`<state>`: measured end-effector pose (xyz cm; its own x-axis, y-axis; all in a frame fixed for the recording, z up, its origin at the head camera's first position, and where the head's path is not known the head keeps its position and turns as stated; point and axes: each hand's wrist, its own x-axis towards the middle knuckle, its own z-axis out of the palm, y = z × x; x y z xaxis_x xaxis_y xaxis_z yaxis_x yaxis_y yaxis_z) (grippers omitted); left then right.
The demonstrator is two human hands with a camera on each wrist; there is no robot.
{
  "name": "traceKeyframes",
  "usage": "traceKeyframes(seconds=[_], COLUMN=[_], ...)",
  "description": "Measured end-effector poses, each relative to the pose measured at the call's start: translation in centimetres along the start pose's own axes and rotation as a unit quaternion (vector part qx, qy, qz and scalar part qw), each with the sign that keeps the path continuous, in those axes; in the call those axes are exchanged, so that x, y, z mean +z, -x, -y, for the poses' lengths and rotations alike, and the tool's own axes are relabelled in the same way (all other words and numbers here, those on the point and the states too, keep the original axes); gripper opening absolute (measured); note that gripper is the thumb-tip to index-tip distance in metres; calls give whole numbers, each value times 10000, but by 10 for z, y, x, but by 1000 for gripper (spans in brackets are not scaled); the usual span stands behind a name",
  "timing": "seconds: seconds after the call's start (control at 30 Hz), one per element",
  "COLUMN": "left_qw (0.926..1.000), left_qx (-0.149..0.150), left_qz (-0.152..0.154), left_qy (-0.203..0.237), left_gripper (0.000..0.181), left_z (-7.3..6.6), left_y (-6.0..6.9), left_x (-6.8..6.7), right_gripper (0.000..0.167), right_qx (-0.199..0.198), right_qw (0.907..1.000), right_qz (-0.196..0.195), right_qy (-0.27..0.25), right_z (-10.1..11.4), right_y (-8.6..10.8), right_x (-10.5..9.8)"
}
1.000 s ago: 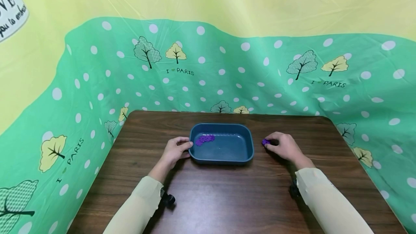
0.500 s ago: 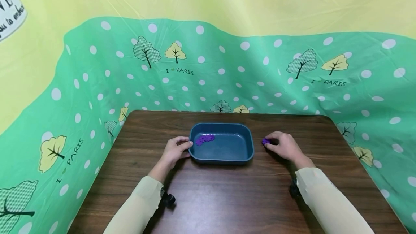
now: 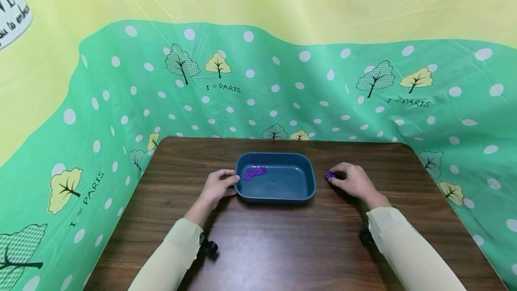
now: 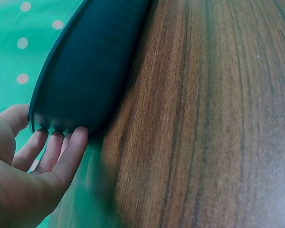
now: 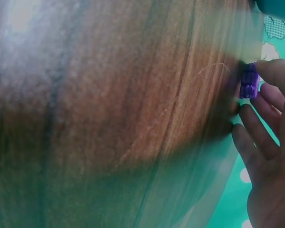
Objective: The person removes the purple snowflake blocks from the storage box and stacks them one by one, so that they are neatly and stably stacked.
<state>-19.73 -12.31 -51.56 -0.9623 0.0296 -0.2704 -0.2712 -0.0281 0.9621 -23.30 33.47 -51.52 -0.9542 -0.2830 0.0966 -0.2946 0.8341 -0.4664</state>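
A dark blue rectangular plastic bin (image 3: 278,200) with rounded corners stands upright on the table. My left hand (image 3: 215,188) grips its left end; in the left wrist view the thumb sits at the rim and the fingertips press the outer wall (image 4: 80,71). Several small purple pieces (image 3: 255,173) lie inside, at the bin's back left. Right of the bin and apart from it, my right hand (image 3: 356,182) pinches a small purple piece (image 5: 249,83) between thumb and fingers, low at the tabletop. That piece looks ridged, and the fingers partly hide it.
The dark wood table (image 3: 274,246) has its far edge just behind the bin. A green and yellow patterned cloth (image 3: 274,89) hangs behind and along the sides. Small black devices (image 3: 209,248) are strapped to both wrists.
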Motion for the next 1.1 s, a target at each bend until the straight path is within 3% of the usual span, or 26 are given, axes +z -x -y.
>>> traceKeyframes(seconds=[0.33, 0.5, 0.73, 1.1], left_qw=[10000, 10000, 9999, 9997], left_qx=[1, 17, 103, 177], left_qz=[9, 7, -85, -126], left_qy=[-34, -47, -99, -92], left_gripper=[36, 37, 33, 34], left_z=[0, -2, -4, -3], left_y=[1, 1, 4, 4], left_x=[-1, 0, 2, 5], right_gripper=[30, 30, 25, 30], right_qx=[-8, -461, -985, -1069], right_qw=[10000, 9986, 9945, 9942], right_qz=[37, -247, -342, 124], right_qy=[-72, -18, 32, -32], right_z=[6, 17, 51, 107], right_y=[-2, -12, -33, -60], right_x=[-10, -20, -27, -17])
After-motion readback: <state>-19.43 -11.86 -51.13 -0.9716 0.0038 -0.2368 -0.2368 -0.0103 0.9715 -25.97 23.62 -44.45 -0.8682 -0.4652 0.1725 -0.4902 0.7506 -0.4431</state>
